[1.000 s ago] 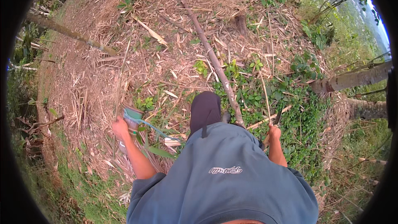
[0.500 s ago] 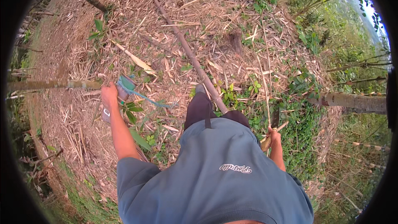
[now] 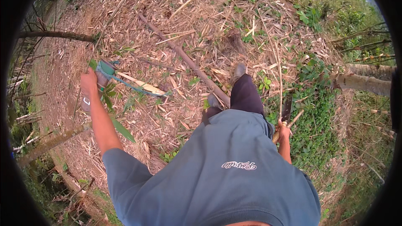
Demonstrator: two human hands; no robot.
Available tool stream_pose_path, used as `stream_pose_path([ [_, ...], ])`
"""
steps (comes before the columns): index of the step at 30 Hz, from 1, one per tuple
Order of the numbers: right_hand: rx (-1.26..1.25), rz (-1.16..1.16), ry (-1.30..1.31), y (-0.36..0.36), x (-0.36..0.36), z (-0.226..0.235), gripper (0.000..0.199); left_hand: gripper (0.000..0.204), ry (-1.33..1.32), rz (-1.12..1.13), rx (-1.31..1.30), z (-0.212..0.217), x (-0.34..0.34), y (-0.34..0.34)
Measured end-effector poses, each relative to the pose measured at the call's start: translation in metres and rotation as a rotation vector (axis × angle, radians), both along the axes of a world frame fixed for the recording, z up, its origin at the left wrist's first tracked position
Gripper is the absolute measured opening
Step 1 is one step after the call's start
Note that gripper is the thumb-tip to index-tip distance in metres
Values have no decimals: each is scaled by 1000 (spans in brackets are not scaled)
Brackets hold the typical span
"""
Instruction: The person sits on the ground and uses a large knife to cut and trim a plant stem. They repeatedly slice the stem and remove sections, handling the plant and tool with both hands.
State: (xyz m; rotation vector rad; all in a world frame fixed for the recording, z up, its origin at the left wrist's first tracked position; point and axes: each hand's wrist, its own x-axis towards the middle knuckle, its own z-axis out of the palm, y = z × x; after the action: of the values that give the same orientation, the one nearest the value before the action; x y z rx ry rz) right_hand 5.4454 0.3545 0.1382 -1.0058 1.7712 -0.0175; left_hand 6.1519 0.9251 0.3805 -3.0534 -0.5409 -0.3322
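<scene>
Left hand [image 3: 89,84] raised, fist closed round thin bamboo stem [image 3: 90,60] beside green strap [image 3: 125,81]. Right hand [image 3: 283,133] low, clenched on machete [image 3: 286,111] handle, blade up.

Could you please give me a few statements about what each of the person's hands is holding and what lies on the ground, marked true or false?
1. The left hand grips a thin green stem wrapped with teal cord. True.
2. The right hand is empty. False: it holds a wooden-handled chopping knife with a dark blade.
3. A long brown bamboo pole lies on the dry leaf litter ahead of the person's feet. True.
4. Both hands are raised to the same height. False: the left hand is stretched out and up to the side, the right hand hangs low by the hip.
5. The ground is bare concrete. False: it is covered with dry straw-coloured leaves and green weeds.
</scene>
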Motion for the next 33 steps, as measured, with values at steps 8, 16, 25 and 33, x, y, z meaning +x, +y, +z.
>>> stream_pose_path([
  [8, -11, -118, -85, -98, 90, -55, 43, 67, -83, -37, 92, -28, 130, -94],
  [16, 45, -106, -171, -223, 160, -26, 42, 63, 133, -217, -122, -98, 185, -225],
  [25, -67, -1, 13, -268, 253, 5, 40, 42, -201, -717, 269, -141, 311, -381],
  [33, -44, 206, 150, -286, 349, -63, 32, 37, -230, -1004, 358, -405, 423, -479],
])
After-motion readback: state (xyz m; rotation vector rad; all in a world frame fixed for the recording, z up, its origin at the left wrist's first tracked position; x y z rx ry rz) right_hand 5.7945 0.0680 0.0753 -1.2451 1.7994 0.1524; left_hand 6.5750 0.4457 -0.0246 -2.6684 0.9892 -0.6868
